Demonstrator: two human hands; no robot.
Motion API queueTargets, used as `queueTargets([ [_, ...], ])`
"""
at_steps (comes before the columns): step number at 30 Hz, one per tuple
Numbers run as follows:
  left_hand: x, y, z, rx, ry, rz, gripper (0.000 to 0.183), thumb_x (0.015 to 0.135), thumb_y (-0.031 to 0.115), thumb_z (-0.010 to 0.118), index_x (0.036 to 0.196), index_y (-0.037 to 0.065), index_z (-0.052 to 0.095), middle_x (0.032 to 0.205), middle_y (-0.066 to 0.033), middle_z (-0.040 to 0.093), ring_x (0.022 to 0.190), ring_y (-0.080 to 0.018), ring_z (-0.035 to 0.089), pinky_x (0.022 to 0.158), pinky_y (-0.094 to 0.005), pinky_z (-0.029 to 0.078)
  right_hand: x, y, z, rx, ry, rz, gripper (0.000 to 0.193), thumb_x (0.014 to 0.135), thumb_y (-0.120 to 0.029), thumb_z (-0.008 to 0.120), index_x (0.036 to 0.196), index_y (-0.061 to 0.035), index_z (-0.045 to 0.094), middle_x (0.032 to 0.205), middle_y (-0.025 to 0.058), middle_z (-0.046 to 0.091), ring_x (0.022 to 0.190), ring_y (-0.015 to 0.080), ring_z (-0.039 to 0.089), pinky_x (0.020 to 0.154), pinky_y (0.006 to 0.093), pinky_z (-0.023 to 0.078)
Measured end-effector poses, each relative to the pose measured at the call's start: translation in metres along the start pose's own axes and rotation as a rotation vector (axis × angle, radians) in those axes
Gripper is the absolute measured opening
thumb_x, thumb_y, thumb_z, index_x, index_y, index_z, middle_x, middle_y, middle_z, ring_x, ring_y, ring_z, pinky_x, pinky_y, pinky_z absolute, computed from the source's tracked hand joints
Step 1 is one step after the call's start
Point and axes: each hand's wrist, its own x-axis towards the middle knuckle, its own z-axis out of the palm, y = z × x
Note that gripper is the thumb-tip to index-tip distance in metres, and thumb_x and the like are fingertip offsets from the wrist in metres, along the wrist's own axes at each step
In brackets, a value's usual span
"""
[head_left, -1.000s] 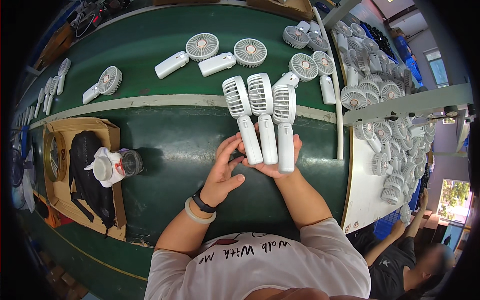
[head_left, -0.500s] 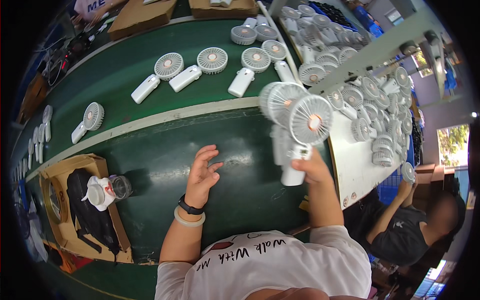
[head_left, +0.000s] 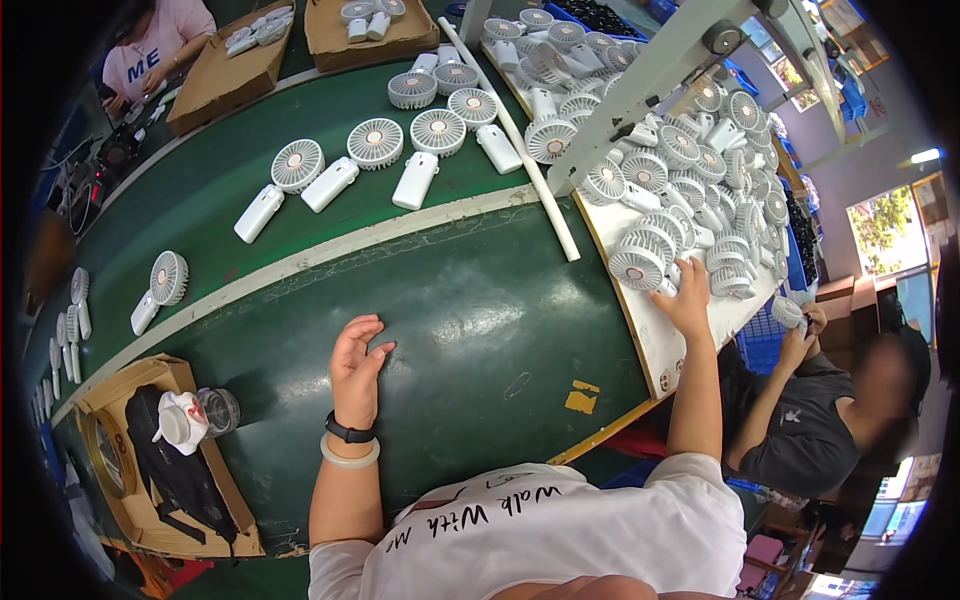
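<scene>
My right hand [head_left: 686, 300] is at the near edge of the white side table [head_left: 648, 325], thumb and fingers spread beside a stack of white handheld fans [head_left: 638, 268]. It touches or nearly touches their handle end; the exact contact is hard to see. Many more white handheld fans [head_left: 680, 148] lie heaped beyond it. My left hand [head_left: 357, 372], with a dark band and a pale bangle at the wrist, hovers over the green bench [head_left: 450, 380]. Its fingers are loosely bent and apart, with nothing in them.
Several fans [head_left: 375, 145] lie on the green belt [head_left: 230, 270] beyond the bench. A white rod [head_left: 520, 150] and a metal post [head_left: 630, 100] stand near the heap. At left is a cardboard box [head_left: 215, 470] with a black bag and jar. A co-worker [head_left: 800, 430] sits at right, another [head_left: 160, 50] far left.
My right hand has carried a bunch of fans rightward from above the bench onto the white table, and its fingers have spread. The view has shifted right; my left hand stays over the bench.
</scene>
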Motion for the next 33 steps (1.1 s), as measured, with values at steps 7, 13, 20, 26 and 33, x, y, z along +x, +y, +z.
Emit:
queueTargets([
  [7, 0.001, -0.003, -0.002, -0.043, 0.027, -0.022, 0.035, 0.079, -0.008, 0.05, 0.111, 0.005, 0.053, 0.122, -0.0074, 0.046, 0.111, -0.0182, 0.047, 0.086, -0.0342, 0.045, 0.025, -0.015, 0.0, -0.065, 0.001, -0.023, 0.07, 0.06, -0.031, 0.078, 0.119, -0.0069, 0.049, 0.129, 0.0226, 0.04, 0.119, 0.0382, 0.04, 0.096, 0.0465, 0.033],
  [13, 0.002, -0.001, 0.001, -0.049, 0.007, -0.03, 0.033, 0.079, -0.006, 0.051, 0.11, 0.004, 0.053, 0.12, -0.0067, 0.046, 0.11, -0.0176, 0.047, 0.086, -0.0339, 0.045, -0.005, -0.113, -0.011, 0.093, 0.392, -0.239, 0.042, 0.069, -0.01, 0.069, 0.108, -0.0055, 0.055, 0.116, 0.0174, 0.05, 0.109, 0.0354, 0.046, 0.092, 0.0444, 0.035],
  [20, 0.002, 0.002, -0.003, -0.094, 0.005, -0.068, 0.03, 0.081, -0.002, 0.053, 0.11, 0.004, 0.053, 0.118, -0.0058, 0.046, 0.106, -0.0167, 0.048, 0.086, -0.0335, 0.045, -0.005, -0.246, 0.051, 0.523, -0.015, -0.67, 0.032, 0.066, -0.003, 0.066, 0.097, -0.0068, 0.058, 0.107, 0.0146, 0.052, 0.102, 0.035, 0.049, 0.088, 0.0413, 0.04],
  [26, 0.0, 0.002, -0.007, -0.055, -0.005, -0.072, 0.031, 0.081, -0.001, 0.053, 0.112, 0.004, 0.051, 0.119, -0.0069, 0.046, 0.105, -0.0168, 0.05, 0.086, -0.0343, 0.045, 0.066, -0.344, 0.105, 0.376, 0.017, -0.575, 0.038, 0.074, -0.016, 0.068, 0.109, -0.005, 0.056, 0.119, 0.026, 0.042, 0.104, 0.0403, 0.048, 0.087, 0.0438, 0.043],
  [33, -0.001, 0.004, -0.013, -0.107, -0.017, -0.103, 0.031, 0.081, -0.003, 0.054, 0.11, 0.004, 0.052, 0.116, -0.0044, 0.045, 0.105, -0.0151, 0.048, 0.087, -0.0317, 0.044, 0.11, -0.407, 0.14, 0.288, -0.044, -0.405, 0.031, 0.073, -0.019, 0.07, 0.098, -0.0062, 0.058, 0.124, 0.0235, 0.041, 0.098, 0.0403, 0.054, 0.081, 0.0453, 0.047],
])
